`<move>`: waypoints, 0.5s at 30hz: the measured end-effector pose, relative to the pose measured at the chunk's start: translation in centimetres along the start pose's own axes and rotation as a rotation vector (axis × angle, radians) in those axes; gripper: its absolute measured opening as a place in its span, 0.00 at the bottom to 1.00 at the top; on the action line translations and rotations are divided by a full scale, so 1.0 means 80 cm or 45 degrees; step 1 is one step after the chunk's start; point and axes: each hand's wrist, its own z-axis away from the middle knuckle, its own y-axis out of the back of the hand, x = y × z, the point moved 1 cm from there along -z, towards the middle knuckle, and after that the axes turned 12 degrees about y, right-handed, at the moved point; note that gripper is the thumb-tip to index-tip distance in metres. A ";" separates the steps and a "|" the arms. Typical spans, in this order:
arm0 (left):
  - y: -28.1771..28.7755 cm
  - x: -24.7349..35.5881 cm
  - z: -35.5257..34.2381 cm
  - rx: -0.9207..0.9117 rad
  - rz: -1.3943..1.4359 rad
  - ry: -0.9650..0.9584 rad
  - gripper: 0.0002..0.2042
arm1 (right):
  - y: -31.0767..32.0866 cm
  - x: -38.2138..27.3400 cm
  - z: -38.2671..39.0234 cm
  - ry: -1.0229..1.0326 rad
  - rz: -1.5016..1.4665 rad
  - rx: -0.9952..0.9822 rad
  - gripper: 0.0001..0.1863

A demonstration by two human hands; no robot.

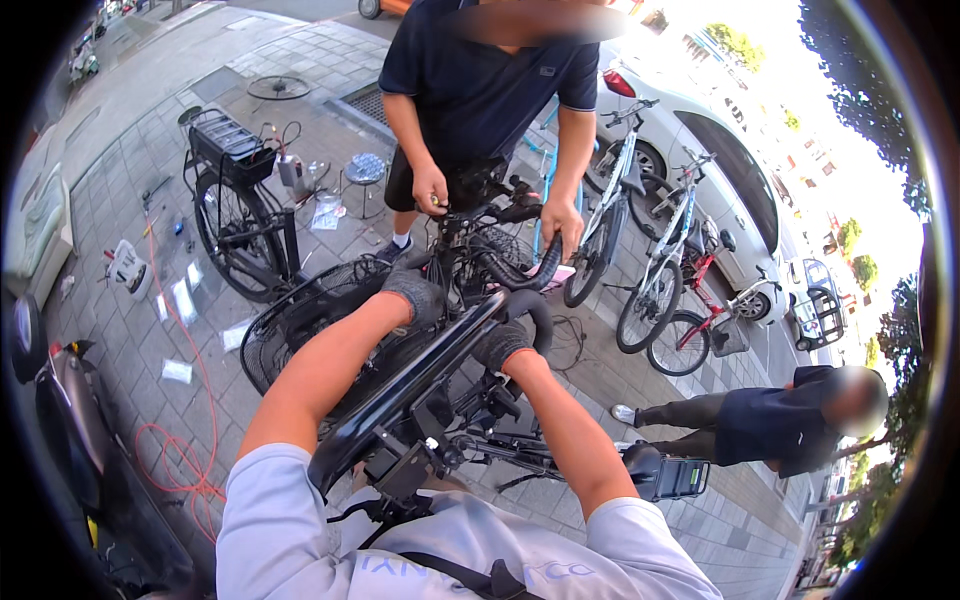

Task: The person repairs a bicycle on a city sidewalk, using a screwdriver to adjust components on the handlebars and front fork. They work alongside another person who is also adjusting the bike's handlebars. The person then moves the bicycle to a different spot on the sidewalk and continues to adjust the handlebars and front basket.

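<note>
My left hand, in a dark grey knit glove, is closed among the black tubes and cables at the front of a black bicycle, beside its wire basket. What its fingers hold is hidden. My right hand, gloved alike, is closed just behind a thick glossy black bar slanting across the view, near a curved black handlebar. Its fingertips are covered. Opposite me a person in a dark polo shirt rests one hand on another handlebar; their other hand pinches something small.
Left stands a black rear wheel with a rack. Clear plastic packets, a white container and a red hose lie on the paving. Parked bicycles and a silver car line the right. Another person stands at right.
</note>
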 end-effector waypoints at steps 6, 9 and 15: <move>-0.009 0.006 -0.009 0.159 -0.038 -0.048 0.14 | 0.097 -0.062 0.032 -0.185 -0.263 -0.061 0.25; -0.053 -0.019 -0.026 0.201 0.084 -0.013 0.13 | 0.142 -0.108 0.076 -0.079 -0.003 0.155 0.22; -0.039 0.000 -0.024 0.071 0.017 -0.008 0.15 | 0.078 -0.099 0.187 -0.168 -0.282 1.245 0.17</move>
